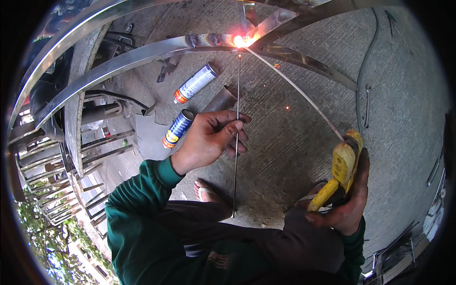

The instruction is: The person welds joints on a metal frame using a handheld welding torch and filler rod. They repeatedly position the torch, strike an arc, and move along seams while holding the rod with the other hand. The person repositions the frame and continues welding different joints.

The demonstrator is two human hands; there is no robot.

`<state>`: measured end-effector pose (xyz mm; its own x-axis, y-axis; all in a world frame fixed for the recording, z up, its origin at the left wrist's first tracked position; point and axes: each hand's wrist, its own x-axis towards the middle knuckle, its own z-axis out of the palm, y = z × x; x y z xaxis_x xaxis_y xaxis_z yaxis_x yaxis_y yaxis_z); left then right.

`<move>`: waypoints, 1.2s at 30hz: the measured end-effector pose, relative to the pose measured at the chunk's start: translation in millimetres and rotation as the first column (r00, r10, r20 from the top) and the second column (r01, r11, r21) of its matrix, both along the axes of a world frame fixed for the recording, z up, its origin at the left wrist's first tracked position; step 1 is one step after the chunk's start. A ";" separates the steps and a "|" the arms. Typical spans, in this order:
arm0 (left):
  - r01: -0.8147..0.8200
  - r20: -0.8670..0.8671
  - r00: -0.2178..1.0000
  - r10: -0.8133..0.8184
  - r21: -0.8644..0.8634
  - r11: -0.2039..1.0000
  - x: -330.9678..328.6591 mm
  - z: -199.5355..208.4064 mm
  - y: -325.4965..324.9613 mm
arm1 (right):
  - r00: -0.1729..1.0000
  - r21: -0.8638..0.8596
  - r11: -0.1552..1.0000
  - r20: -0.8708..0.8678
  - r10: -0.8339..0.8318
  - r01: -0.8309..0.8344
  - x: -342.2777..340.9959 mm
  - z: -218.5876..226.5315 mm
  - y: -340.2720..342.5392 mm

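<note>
Between the thumb and fingers of my left hand is a thin metal rod, its glowing upper end just below the bright weld spot. My right hand grips a yellow electrode holder. A pale welding electrode runs from its jaws up to the glowing joint. That joint lies on a curved shiny metal bar, where other metal bars meet it. Dark burnt weld marks show on the bar left of the glow. The glare hides the joint's detail.
Two spray cans, one white and blue and one blue and yellow, lie beside a dark metal pipe on the concrete floor. A wrench and a cable are at right. A slatted metal frame stands left. Small sparks dot the floor.
</note>
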<state>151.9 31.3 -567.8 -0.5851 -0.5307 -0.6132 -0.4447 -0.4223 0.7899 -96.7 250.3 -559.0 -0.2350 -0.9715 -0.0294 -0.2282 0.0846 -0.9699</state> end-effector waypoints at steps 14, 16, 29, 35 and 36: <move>0.005 0.035 0.999 -0.005 -0.003 1.000 -1.0 3.6 -4.0 | 0.988 -0.045 0.995 -0.133 0.079 -0.085 -3.0 3.4 -9.7; 0.016 0.049 0.999 -0.015 -0.013 1.000 -0.1 4.3 -5.3 | 0.974 -0.114 0.986 -0.207 0.094 -0.119 -3.5 1.7 -14.0; 0.008 -0.014 1.000 -0.008 0.007 1.000 3.8 1.0 -6.5 | 0.995 0.048 0.997 0.078 -0.066 0.063 4.6 3.1 -5.8; 0.009 0.003 1.000 -0.009 -0.005 1.000 3.4 1.9 -7.6 | 0.999 0.080 0.996 0.031 -0.034 0.032 4.6 3.6 -6.7; 0.008 0.004 1.000 -0.008 -0.003 1.000 3.6 1.9 -7.8 | 0.999 0.083 0.996 0.021 -0.038 0.036 4.0 3.7 -6.9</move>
<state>155.4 23.5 -565.9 -0.5870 -0.5279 -0.6138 -0.4515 -0.4158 0.7895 -92.8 243.4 -555.3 -0.2693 -0.9561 -0.1152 -0.2016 0.1729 -0.9641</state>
